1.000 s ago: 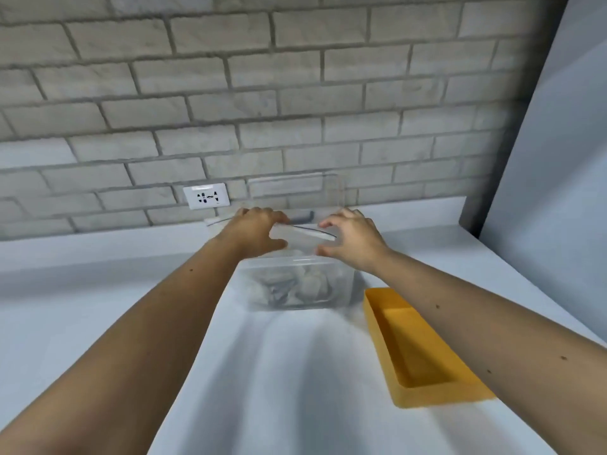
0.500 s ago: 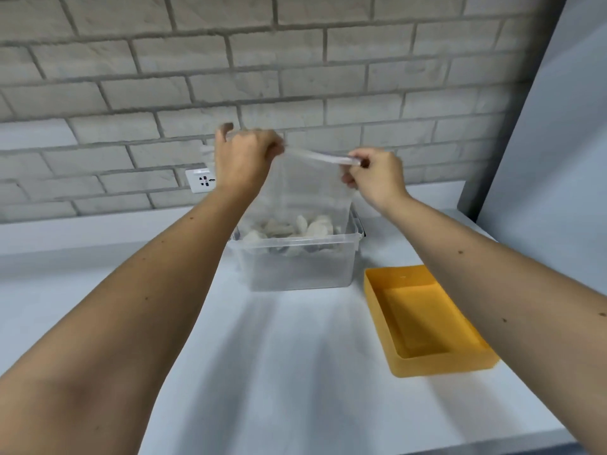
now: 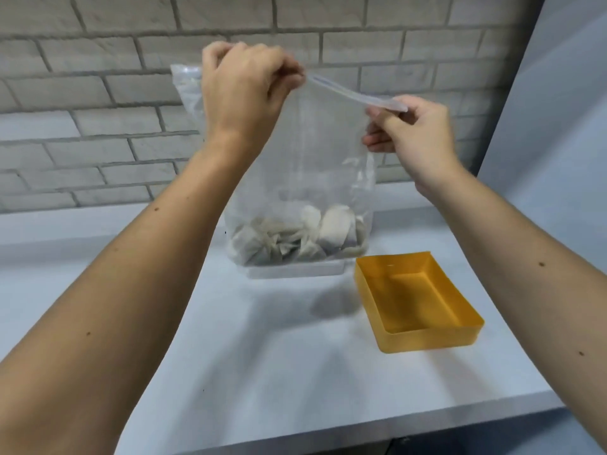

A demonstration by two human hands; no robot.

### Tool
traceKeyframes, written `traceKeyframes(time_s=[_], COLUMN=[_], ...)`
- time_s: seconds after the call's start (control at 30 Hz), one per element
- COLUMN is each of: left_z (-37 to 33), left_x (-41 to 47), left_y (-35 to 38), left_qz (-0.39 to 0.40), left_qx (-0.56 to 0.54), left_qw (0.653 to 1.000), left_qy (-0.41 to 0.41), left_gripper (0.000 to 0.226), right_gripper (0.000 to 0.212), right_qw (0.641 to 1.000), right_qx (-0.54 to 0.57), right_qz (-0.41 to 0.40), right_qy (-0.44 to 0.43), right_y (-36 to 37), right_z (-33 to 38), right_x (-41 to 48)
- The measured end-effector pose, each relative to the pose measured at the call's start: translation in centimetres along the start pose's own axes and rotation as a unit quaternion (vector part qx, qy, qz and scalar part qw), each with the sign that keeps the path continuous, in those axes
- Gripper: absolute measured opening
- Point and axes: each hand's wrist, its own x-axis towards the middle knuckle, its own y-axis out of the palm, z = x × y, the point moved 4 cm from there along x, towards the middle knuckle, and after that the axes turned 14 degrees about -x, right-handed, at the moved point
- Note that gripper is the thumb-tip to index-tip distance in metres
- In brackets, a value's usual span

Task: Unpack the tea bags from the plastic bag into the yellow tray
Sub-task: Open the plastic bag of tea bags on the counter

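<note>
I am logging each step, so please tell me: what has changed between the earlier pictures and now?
The left hand and the right hand, pinching the plastic bag by its top edge, lifted it up from the clear container; the tea bags rose inside it. The yellow tray stayed empty, in its place beside the container.

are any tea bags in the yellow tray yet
No, the yellow tray shows only its bare floor, and the tea bags all lie at the bottom of the plastic bag.
</note>
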Motion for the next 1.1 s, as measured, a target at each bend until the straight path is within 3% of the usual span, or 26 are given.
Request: traceKeyframes(time_s=[0.27,0.47,0.53,0.7,0.8,0.9,1.1], left_z=[-0.3,-0.3,-0.5,-1.6,-2.0,-2.7,-4.1], left_x=[-10.2,-15.6,-16.7,-17.8,-18.3,-18.6,-18.6], left_y=[0.7,2.4,2.7,3.1,3.7,4.3,4.9], left_qz=[0.079,0.181,0.190,0.185,0.210,0.241,0.261], left_qx=[-0.083,-0.076,-0.091,-0.132,-0.181,-0.247,-0.305], left_qw=[0.984,0.933,0.921,0.901,0.879,0.843,0.803], left_qy=[-0.139,-0.302,-0.328,-0.370,-0.389,-0.413,-0.440], left_gripper=[0.018,0.009,0.006,0.004,0.004,0.019,0.013], right_gripper=[0.019,0.020,0.025,0.058,0.044,0.025,0.016], right_qw=[0.991,0.981,0.980,0.976,0.967,0.957,0.946], right_qx=[-0.013,-0.027,-0.010,-0.061,0.054,0.119,0.184], right_qz=[0.091,0.116,0.096,-0.062,-0.012,0.053,0.043], right_qy=[0.102,0.152,0.173,0.199,0.249,0.258,0.264], right_y=[1.8,2.9,3.1,2.7,3.9,4.9,5.0], right_z=[-6.2,-9.1,-9.9,-10.6,-10.7,-9.7,-8.3], right_x=[-6.7,-9.6,-10.3,-12.0,-12.9,-13.8,-14.6])
